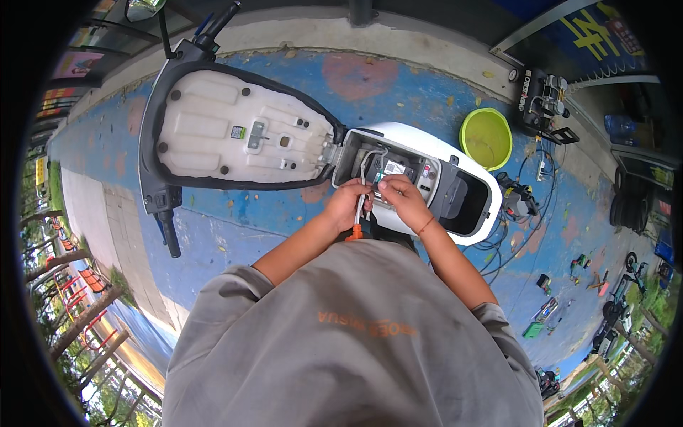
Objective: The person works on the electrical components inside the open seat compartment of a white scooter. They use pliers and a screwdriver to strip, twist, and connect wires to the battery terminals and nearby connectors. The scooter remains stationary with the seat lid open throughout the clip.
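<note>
A white electric scooter (466, 156) stands before me, its seat (206, 135) tipped open to the left with the pale underside showing. My hands meet over the near edge of the open compartment (343, 162) below the seat. My left hand (346, 203) is closed round a pale cable (362, 171) that loops inside. An orange connector (356, 231) hangs on wires under that hand, close to my shirt. Close beside it, my right hand (405, 201) pinches a small piece, mostly hidden by the fingertips. A labelled grey unit (395, 169) sits in the compartment behind the fingers.
A yellow-green tub (486, 139) stands beyond the scooter's tail, with an air compressor (544, 99) farther right. Black cables and hoses (509, 245) lie on the blue painted ground by the tail. Several tools (546, 310) are scattered at the right, near another scooter (617, 306).
</note>
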The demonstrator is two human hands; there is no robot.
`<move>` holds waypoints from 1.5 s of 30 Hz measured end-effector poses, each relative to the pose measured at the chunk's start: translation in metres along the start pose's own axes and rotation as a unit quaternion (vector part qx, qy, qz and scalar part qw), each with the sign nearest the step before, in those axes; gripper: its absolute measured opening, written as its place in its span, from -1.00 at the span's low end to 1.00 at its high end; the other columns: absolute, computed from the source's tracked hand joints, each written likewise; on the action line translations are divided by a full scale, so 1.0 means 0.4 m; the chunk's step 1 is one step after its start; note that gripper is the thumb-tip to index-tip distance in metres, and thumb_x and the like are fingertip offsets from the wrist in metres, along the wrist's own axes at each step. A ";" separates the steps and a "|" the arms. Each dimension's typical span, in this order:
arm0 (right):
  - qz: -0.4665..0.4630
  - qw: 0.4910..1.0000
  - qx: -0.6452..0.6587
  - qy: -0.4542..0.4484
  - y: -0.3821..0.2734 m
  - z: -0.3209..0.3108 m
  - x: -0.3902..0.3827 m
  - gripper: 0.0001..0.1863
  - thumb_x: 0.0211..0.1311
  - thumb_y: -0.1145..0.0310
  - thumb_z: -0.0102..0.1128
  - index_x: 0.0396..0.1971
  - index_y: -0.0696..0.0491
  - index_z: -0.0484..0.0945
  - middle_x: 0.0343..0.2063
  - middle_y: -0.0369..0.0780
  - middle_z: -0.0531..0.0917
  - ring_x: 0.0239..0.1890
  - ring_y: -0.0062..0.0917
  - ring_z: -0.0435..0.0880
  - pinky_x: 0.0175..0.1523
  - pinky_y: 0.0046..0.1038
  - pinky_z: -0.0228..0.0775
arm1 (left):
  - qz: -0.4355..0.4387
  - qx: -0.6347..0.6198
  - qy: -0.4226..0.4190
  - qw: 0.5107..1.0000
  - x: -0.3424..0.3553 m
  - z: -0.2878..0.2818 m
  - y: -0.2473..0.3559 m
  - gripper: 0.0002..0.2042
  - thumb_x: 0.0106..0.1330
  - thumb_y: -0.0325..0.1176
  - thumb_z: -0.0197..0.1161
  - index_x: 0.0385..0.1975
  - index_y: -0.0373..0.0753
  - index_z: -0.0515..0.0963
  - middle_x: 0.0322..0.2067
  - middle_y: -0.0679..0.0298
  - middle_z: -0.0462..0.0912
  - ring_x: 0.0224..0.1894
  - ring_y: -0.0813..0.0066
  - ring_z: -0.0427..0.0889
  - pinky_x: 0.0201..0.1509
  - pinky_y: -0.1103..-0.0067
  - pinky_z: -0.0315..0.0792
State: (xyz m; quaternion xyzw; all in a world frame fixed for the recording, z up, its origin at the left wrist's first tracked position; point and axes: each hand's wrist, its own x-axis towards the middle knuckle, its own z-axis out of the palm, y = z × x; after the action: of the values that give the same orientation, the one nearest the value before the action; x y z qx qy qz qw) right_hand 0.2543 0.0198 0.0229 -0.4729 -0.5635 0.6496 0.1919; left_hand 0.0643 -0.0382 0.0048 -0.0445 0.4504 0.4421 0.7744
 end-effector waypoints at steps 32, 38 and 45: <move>0.051 0.980 -0.137 0.138 -0.026 0.121 0.061 -0.64 0.36 0.36 0.25 0.06 0.09 0.39 -0.15 0.10 0.69 -0.28 -0.17 0.75 -0.17 -0.19 0.57 | 0.112 0.195 0.114 0.968 0.038 0.030 -0.035 -0.88 0.39 -0.51 0.31 -0.43 -0.29 0.66 -0.48 0.37 0.65 -0.43 0.65 0.52 -0.34 0.60 0.40; 0.097 0.976 -0.118 0.155 -0.022 0.110 0.055 -0.69 0.37 0.38 0.27 0.02 0.11 0.43 -0.16 0.10 0.69 -0.20 -0.02 0.74 -0.10 -0.14 0.56 | 0.090 0.276 0.110 0.951 0.043 -0.010 -0.053 -0.88 0.37 -0.51 0.25 -0.44 -0.26 0.66 -0.48 0.41 0.65 -0.42 0.68 0.50 -0.32 0.63 0.36; -0.194 0.900 -0.292 0.259 0.009 0.076 0.020 -0.67 0.28 0.63 0.27 0.00 0.10 0.45 0.08 -0.10 0.44 -0.08 -0.23 0.62 -0.07 -0.27 0.53 | 0.015 0.062 0.037 0.997 0.002 0.057 -0.007 -0.88 0.40 -0.51 0.15 -0.24 -0.35 0.63 -0.46 0.22 0.65 -0.43 0.46 0.55 -0.32 0.52 0.40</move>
State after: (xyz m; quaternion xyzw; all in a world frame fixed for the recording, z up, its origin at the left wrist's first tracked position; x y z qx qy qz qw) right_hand 0.2262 0.0083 0.0138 -0.5405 -0.7391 0.2605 0.3060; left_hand 0.0814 -0.0285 0.0167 -0.0056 0.5056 0.4233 0.7518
